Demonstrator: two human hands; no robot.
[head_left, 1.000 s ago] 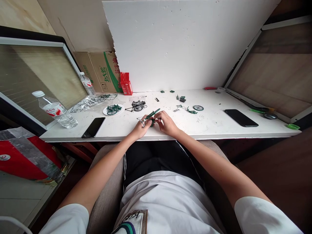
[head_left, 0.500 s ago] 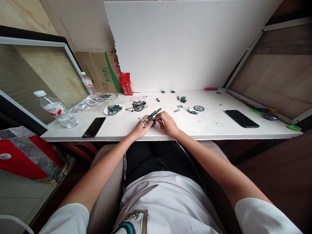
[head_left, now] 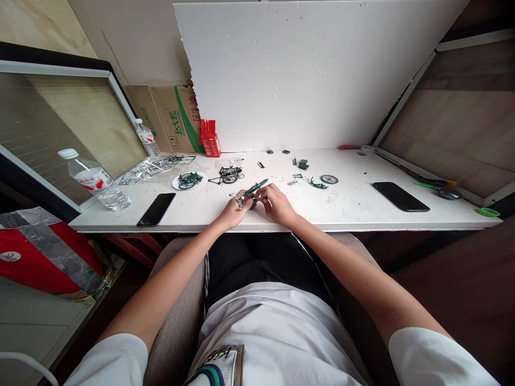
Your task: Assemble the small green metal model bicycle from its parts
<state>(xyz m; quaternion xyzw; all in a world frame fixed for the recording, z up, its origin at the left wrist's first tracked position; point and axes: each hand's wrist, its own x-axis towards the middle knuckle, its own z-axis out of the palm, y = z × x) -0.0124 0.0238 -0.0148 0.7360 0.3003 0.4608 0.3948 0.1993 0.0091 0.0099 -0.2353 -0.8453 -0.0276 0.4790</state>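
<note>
Both my hands meet at the near middle of the white desk [head_left: 354, 212]. My left hand [head_left: 232, 210] is closed on a small green model part with a silver metal piece [head_left: 238, 201] at its fingertips. My right hand [head_left: 277, 202] is closed on a green-handled tool [head_left: 255, 188] that slants up and to the right, its tip at the part. A partly built black model bicycle [head_left: 227, 175] stands just behind my hands. A white dish of green parts [head_left: 188, 180] lies to its left. A small wheel [head_left: 329, 179] and loose green pieces [head_left: 317, 185] lie to the right.
Black phones lie at the left [head_left: 156, 209] and right [head_left: 401, 196] of the desk. A water bottle [head_left: 95, 181] lies at the far left, near plastic part frames [head_left: 153, 166]. A red box [head_left: 210, 140] and a cardboard carton [head_left: 169, 117] stand at the back. A white board [head_left: 306, 69] leans behind.
My hands and the tool stay in nearly the same spot; the fingers shift only slightly on the small part.
</note>
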